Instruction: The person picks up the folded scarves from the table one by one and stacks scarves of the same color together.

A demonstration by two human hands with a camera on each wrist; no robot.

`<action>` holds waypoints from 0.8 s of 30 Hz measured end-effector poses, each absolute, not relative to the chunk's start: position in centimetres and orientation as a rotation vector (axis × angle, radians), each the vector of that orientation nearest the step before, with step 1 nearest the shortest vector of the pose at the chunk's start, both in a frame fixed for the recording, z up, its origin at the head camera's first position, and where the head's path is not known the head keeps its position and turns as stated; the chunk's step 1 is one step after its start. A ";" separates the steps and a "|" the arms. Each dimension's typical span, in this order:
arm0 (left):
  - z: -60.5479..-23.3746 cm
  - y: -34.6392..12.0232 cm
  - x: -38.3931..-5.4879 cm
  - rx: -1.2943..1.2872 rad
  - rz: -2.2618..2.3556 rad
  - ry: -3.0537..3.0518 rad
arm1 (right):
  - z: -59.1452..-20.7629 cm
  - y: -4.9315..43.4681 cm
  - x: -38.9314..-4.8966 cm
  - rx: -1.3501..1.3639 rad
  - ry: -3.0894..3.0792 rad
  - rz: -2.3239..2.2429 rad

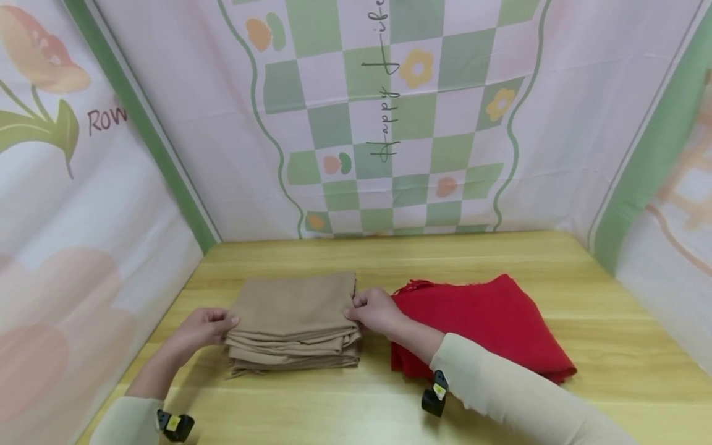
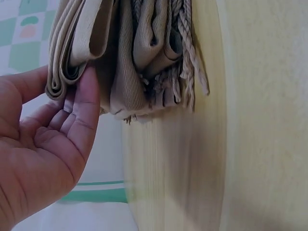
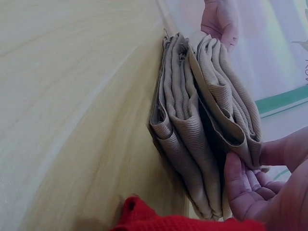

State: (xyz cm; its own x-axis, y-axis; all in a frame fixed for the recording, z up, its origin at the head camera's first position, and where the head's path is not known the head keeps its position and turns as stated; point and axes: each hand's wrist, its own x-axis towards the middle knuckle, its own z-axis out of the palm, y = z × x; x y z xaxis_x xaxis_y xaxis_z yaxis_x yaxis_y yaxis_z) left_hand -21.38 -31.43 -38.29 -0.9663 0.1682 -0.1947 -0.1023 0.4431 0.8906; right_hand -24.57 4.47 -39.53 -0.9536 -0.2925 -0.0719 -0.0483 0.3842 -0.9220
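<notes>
A beige scarf (image 1: 295, 309), folded into a thick stack, lies on the table left of centre. My left hand (image 1: 206, 326) pinches the upper layers at its left side, thumb on top and fingers beneath. In the left wrist view, braided fringe (image 2: 186, 43) hangs out of the lower layers beside the left hand (image 2: 53, 130). At the opposite side, my right hand (image 1: 380, 311) pinches the same upper layers. Seen from the right wrist, a gap parts the upper layers from the lower ones, with fingers of the right hand (image 3: 269, 187) tucked in underneath.
Right of the stack, a red cloth (image 1: 478, 315) with some fringe lies spread on the wooden table (image 1: 389, 408), partly under my right forearm. A patterned curtain (image 1: 400, 123) hangs behind the table's back edge, and more hangs at both sides.
</notes>
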 end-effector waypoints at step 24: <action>-39.5 -33.0 -21.6 0.183 1.427 2.274 | -40.3 5.0 -23.7 -0.401 2.511 -1.381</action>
State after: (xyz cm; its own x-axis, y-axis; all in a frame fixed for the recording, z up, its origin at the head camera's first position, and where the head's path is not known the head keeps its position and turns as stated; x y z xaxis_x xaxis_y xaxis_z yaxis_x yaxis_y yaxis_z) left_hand -21.57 -32.96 -39.53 -0.8914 0.3404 -0.2992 -0.1215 0.4565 0.8814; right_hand -23.73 5.01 -40.30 -0.9315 -0.3541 -0.0831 -0.1194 0.5135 -0.8497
